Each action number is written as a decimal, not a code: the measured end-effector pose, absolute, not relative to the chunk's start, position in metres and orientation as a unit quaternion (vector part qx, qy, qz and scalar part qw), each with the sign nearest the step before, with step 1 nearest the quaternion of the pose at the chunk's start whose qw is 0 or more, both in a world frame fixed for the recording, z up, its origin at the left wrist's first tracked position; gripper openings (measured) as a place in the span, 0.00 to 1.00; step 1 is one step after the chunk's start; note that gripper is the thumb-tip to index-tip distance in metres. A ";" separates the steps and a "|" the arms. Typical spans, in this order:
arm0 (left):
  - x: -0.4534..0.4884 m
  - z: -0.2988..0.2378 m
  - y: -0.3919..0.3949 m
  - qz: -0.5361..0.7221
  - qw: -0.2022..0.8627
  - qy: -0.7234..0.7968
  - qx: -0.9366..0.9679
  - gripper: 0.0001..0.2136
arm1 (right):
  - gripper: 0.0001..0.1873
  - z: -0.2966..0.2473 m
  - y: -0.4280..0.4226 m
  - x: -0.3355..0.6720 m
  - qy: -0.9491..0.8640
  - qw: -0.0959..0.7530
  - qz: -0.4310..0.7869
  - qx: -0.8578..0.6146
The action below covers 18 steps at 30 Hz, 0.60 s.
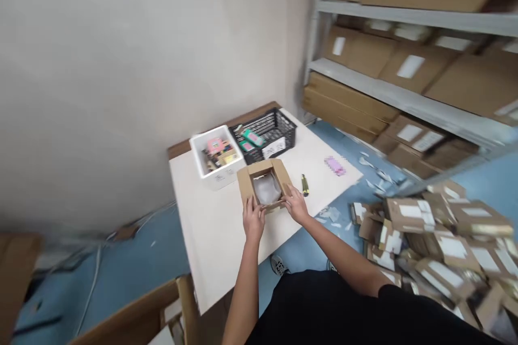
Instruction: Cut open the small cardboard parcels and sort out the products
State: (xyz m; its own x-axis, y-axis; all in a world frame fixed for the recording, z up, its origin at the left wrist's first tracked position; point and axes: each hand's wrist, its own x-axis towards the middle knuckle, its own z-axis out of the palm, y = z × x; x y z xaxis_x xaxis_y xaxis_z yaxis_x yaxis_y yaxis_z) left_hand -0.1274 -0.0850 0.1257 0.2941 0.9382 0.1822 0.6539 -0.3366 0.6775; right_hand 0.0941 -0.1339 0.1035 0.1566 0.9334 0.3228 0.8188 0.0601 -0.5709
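Both hands are at the near side of a small cardboard box (245, 183), whose flaps are folded outward. Inside it lies something pale and translucent, perhaps plastic wrapping (267, 190). My left hand (253, 219) grips the near left corner, fingers over the edge. At the near right corner, my right hand (296, 205) pinches the flap. A box cutter (305, 185) with a dark and yellow-green handle lies on the white table just right of the box. Farther right is a pink-purple item (335, 166), blurred by pixelation.
Behind the box stand a white bin (220, 178) of small packages and a black crate (289, 137) holding green-and-pink packs. Shelving (404, 99) with cartons rises at right, above a heap of cardboard boxes (449, 248) on the blue floor. A large open carton (133, 318) stands front left.
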 end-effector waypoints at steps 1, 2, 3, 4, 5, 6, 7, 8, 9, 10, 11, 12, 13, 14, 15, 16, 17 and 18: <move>-0.107 0.132 -0.084 0.289 0.246 0.500 0.779 0.07 | 0.10 0.111 -0.141 0.113 -0.630 0.356 0.067 -0.687; -0.083 0.138 -0.085 0.292 0.245 0.477 0.792 0.07 | 0.10 0.118 -0.151 0.133 -0.613 0.371 0.051 -0.696; -0.056 0.143 -0.087 0.297 0.244 0.454 0.804 0.07 | 0.10 0.124 -0.162 0.156 -0.594 0.384 0.036 -0.706; -0.026 0.148 -0.092 0.302 0.244 0.432 0.814 0.07 | 0.09 0.129 -0.176 0.181 -0.573 0.396 0.021 -0.717; 0.006 0.152 -0.098 0.306 0.247 0.409 0.823 0.07 | 0.09 0.133 -0.192 0.207 -0.552 0.405 0.008 -0.729; 0.039 0.155 -0.106 0.306 0.250 0.387 0.833 0.07 | 0.09 0.135 -0.211 0.234 -0.529 0.411 -0.006 -0.742; 0.073 0.157 -0.115 0.302 0.256 0.365 0.843 0.07 | 0.09 0.137 -0.231 0.261 -0.504 0.415 -0.018 -0.757; 0.108 0.158 -0.127 0.295 0.262 0.341 0.853 0.07 | 0.09 0.137 -0.254 0.288 -0.478 0.416 -0.028 -0.773; 0.142 0.158 -0.139 0.284 0.269 0.317 0.864 0.06 | 0.09 0.136 -0.279 0.313 -0.451 0.415 -0.037 -0.789; 0.176 0.157 -0.154 0.272 0.276 0.291 0.875 0.06 | 0.09 0.135 -0.305 0.337 -0.423 0.413 -0.044 -0.805; 0.209 0.156 -0.169 0.259 0.283 0.264 0.885 0.06 | 0.10 0.132 -0.332 0.359 -0.393 0.411 -0.051 -0.821; 0.241 0.154 -0.186 0.245 0.288 0.237 0.895 0.06 | 0.10 0.130 -0.359 0.380 -0.364 0.407 -0.057 -0.836; 0.272 0.153 -0.205 0.232 0.293 0.208 0.904 0.06 | 0.10 0.127 -0.387 0.399 -0.336 0.403 -0.064 -0.849; 0.302 0.152 -0.224 0.219 0.297 0.178 0.912 0.06 | 0.10 0.125 -0.415 0.417 -0.307 0.399 -0.073 -0.861; 0.332 0.151 -0.245 0.208 0.301 0.148 0.919 0.07 | 0.10 0.123 -0.443 0.433 -0.279 0.394 -0.084 -0.872; 0.360 0.152 -0.267 0.197 0.307 0.117 0.924 0.07 | 0.10 0.122 -0.470 0.448 -0.251 0.387 -0.098 -0.882; 0.387 0.153 -0.290 0.185 0.314 0.085 0.927 0.08 | 0.11 0.123 -0.495 0.462 -0.220 0.378 -0.116 -0.892; 0.414 0.156 -0.313 0.173 0.322 0.053 0.929 0.09 | 0.11 0.124 -0.520 0.474 -0.185 0.365 -0.139 -0.902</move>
